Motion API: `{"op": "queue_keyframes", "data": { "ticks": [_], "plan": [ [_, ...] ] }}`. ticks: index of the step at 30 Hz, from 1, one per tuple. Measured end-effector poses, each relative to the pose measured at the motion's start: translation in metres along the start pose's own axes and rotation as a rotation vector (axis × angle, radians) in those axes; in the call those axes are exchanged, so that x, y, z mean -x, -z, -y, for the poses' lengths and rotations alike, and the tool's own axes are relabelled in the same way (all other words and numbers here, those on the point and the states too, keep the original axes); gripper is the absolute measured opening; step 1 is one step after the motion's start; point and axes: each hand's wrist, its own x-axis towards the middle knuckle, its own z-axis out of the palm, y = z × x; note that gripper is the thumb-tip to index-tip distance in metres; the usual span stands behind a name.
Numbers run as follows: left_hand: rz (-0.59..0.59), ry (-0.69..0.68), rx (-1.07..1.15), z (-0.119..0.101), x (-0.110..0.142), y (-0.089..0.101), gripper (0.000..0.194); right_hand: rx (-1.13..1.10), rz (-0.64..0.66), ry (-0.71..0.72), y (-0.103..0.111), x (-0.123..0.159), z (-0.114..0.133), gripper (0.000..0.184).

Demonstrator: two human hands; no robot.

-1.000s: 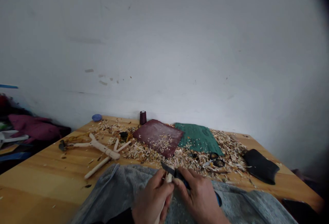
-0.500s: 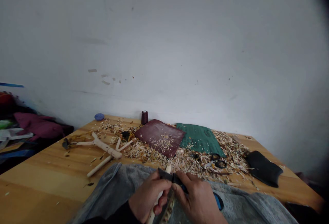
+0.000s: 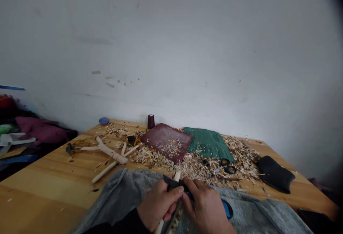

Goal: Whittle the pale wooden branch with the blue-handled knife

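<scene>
My left hand (image 3: 158,205) is closed round a pale wooden stick (image 3: 175,178) whose tip pokes up between my thumbs. My right hand (image 3: 205,207) grips a knife with a blue handle (image 3: 227,209); its dark blade (image 3: 171,182) lies across the stick, with my left thumb pressed behind it. Both hands work over a grey towel (image 3: 120,194) at the table's near edge.
Wood shavings (image 3: 198,166) cover the wooden table (image 3: 45,180). On it lie carved pale sticks (image 3: 109,153), a maroon sheet (image 3: 167,142), a green mat (image 3: 209,142), scissors (image 3: 226,167), a black pouch (image 3: 276,173), a dark thread spool (image 3: 150,121) and a blue disc (image 3: 103,120). Clothes are piled at the left.
The blade has slid down the stick toward me, so more of the stick's tip shows above it. Both hands have drawn slightly lower in the view.
</scene>
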Motion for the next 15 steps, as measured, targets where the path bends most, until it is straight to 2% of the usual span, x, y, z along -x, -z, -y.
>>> {"op": "queue_keyframes", "data": {
  "ticks": [4,15],
  "plan": [
    [-0.032,0.014,-0.027,-0.0024,0.0013,-0.0016,0.039,0.039,-0.002,0.001,0.0006,-0.0001,0.0013,0.03],
    [-0.026,-0.009,0.03,0.0013,-0.0013,-0.0016,0.043,-0.008,-0.013,-0.003,0.0018,-0.0004,-0.0009,0.032]
  ]
}}
